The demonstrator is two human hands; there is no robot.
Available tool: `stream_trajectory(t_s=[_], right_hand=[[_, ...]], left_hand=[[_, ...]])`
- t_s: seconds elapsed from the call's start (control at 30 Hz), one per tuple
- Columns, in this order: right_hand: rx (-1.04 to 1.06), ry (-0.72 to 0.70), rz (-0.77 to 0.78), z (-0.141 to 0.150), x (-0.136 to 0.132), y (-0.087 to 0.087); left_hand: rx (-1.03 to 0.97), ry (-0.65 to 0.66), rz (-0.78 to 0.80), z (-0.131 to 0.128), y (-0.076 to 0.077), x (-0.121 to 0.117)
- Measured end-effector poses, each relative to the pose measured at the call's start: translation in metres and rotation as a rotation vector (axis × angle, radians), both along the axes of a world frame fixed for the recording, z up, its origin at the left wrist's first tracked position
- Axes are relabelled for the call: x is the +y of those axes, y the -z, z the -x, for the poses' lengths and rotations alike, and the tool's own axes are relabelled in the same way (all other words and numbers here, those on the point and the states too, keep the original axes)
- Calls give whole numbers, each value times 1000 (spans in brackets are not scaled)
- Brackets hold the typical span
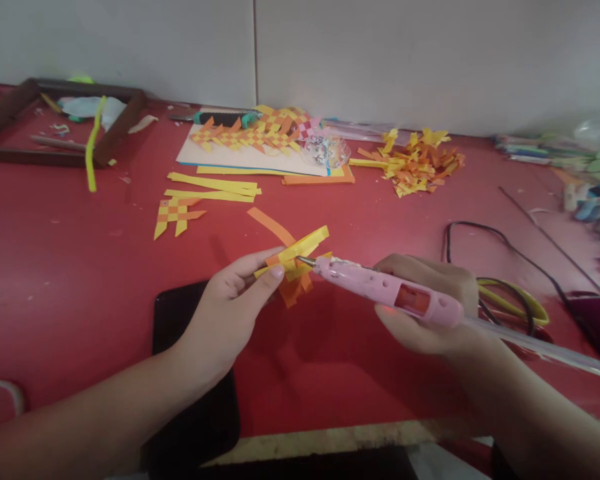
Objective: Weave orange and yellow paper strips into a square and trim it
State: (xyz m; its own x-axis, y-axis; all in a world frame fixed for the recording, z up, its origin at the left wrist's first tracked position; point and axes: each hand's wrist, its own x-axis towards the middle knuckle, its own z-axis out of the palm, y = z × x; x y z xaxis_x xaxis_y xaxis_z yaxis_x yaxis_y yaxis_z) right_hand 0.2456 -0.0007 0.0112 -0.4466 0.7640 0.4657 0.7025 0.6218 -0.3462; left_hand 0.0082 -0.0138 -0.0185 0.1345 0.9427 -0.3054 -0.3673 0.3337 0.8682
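Between the thumb and fingers of my left hand (240, 287) is a woven piece of yellow and orange paper strips (295, 250), with one orange strip sticking out at the upper left. My right hand (430, 293) is wrapped round a pink hot glue gun (380, 287), with a long clear glue stick (540, 347) running out of its back end. The metal nozzle (305, 261) points left and meets the paper piece, or lies just in front of it. A finished-looking woven paper fish (174, 215) lies on the red table beyond my left hand.
Loose yellow strips (215, 187) lie behind the fish. Further back, woven pieces (245, 137) and a cutter (225, 119) rest on white sheets (200, 155). A pile of paper scraps (420, 163), a brown frame (125, 127), a black cable (500, 230) and a dark flat object (195, 413) surround my hands.
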Motion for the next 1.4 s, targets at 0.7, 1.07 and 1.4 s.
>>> stream_trajectory(t_s=[0.7, 1.07, 1.4], right_hand=[[-11, -36, -35, -2, 0, 3], [-20, -40, -8, -1, 1, 6], [21, -35, -21, -4, 2, 11]], left_hand=[[-96, -114, 52, -1, -4, 3], [-75, -68, 51, -1, -7, 2], [-106, -85, 43, 0, -5, 3]])
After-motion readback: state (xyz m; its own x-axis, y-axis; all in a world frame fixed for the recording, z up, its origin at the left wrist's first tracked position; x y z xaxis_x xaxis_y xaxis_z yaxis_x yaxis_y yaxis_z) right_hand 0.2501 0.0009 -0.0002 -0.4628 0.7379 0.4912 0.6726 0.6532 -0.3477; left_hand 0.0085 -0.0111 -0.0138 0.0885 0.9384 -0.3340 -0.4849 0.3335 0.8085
